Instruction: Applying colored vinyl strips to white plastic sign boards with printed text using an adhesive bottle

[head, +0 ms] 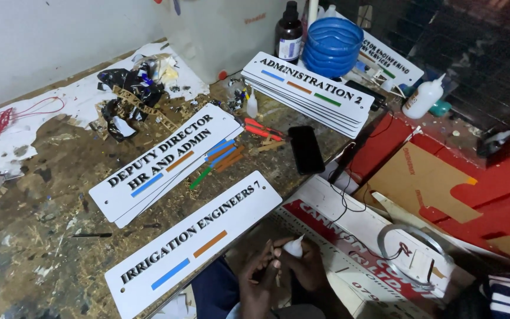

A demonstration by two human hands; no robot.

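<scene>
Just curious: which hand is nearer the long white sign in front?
Left. The left hand is right beside the sign's edge; the right hand is farther out, holding a small white bottle.

Nearest white rectangular sign (193, 242), lying at the tabletop (42, 224) edge, showing blue and orange bars. Stack of white signs (163, 162) lying mid-tabletop. Second stack (308, 91) sitting farther back, carrying blue, orange, green bars. Black phone (306, 149), screen dark, lying between them. Brown labelled bottle (289, 36) standing behind. Red-and-white board (349, 236) leaning below the edge.
</scene>
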